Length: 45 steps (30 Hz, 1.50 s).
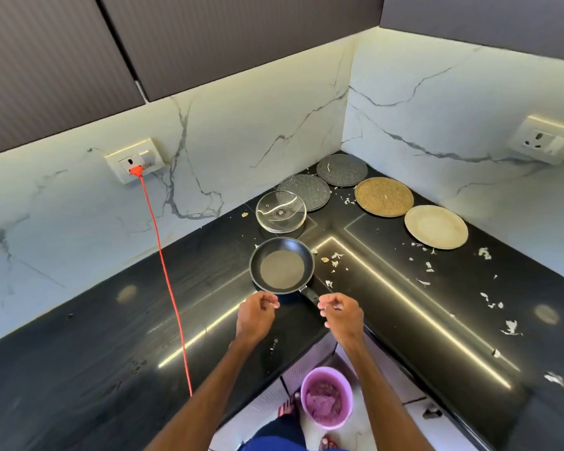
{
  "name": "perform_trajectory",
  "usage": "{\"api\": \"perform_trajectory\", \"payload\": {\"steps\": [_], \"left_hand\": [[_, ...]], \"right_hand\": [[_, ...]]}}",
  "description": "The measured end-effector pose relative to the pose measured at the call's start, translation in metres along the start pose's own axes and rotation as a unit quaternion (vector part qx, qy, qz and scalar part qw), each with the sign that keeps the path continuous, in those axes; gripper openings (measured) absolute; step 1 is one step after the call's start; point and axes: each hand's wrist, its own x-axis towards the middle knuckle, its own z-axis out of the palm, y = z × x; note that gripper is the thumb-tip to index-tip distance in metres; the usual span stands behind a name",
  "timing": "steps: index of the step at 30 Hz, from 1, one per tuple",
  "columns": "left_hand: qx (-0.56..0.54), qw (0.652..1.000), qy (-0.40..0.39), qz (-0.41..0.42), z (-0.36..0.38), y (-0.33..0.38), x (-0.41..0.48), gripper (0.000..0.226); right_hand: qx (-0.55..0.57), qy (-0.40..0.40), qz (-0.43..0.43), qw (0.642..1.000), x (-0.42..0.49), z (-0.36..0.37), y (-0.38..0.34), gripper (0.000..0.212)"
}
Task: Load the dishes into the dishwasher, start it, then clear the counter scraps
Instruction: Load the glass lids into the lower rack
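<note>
A black frying pan sits on the dark L-shaped counter, its handle pointing toward me. Behind it lies an upturned glass lid. Two dark grey plates, a brown plate and a beige plate lie flat in the corner. Pale peel scraps are scattered beside the pan and along the right counter. My left hand and right hand hover just in front of the pan, either side of its handle, fingers loosely curled, holding nothing I can see.
A red cord runs from a wall socket across the left counter toward me. A second socket is on the right wall. On the floor below the counter corner stands a pink bin with waste in it. Dark cabinets hang overhead.
</note>
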Motion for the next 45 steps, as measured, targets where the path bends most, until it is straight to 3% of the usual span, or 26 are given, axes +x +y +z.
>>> {"api": "perform_trajectory", "payload": {"steps": [8,16,22,24,28,33,45], "left_hand": [[0.052,0.998,0.015,-0.031,-0.005,0.039,0.109,0.023],[0.071,0.994,0.050,-0.058,-0.007,0.066,0.216,0.016],[0.081,0.983,-0.008,-0.164,0.014,0.054,0.275,0.057],[0.047,0.980,-0.035,-0.192,0.015,0.048,0.290,0.054],[-0.044,0.969,-0.056,-0.235,0.014,0.039,0.323,0.026],[-0.124,0.949,-0.071,-0.282,0.011,0.049,0.346,0.018],[-0.278,0.907,-0.109,-0.297,0.010,0.064,0.362,0.049]], "right_hand": [[-0.054,0.004,0.003,0.999,0.054,0.018,-0.031,0.034],[-0.161,-0.043,0.078,0.983,0.129,0.032,-0.037,0.050],[-0.265,-0.141,0.131,0.945,0.160,0.048,-0.024,0.058],[-0.295,-0.165,0.145,0.930,0.162,0.056,-0.013,0.059],[-0.307,-0.178,0.144,0.924,0.163,0.065,-0.004,0.055],[-0.287,-0.166,0.153,0.931,0.164,0.057,-0.007,0.060],[-0.227,-0.134,0.157,0.952,0.154,0.059,0.001,0.053]]}}
